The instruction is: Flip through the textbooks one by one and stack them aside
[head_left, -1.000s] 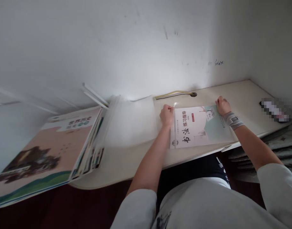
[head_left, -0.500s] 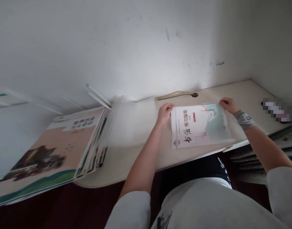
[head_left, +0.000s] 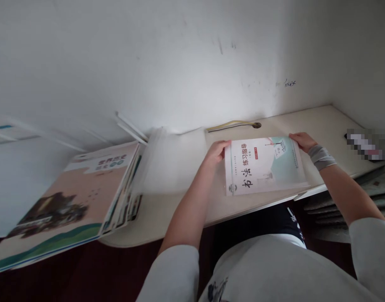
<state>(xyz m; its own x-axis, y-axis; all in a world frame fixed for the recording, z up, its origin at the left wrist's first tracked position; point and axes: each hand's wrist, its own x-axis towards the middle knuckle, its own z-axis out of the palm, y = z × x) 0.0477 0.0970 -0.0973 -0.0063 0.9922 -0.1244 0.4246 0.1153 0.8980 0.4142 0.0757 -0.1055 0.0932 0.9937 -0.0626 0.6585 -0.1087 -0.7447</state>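
A workbook with a white, pink and mint-green cover lies in front of me, turned sideways, inside what looks like a clear plastic book cover. My left hand grips its far left corner, thumb on top and fingers partly hidden. At the far right corner my right hand holds the workbook too, a grey band around that wrist. Clear plastic book covers are spread on the desk to the left of my left hand.
On the left stands a stack of books with a pink and green cover on top. A pixelated phone-like object lies at the far right of the white desk. Yellow and black cords run to a cable hole by the wall.
Both hands have shifted slightly and now wrap further onto the workbook's far corners. The workbook's far edge appears a little raised. The stack of books has not moved.
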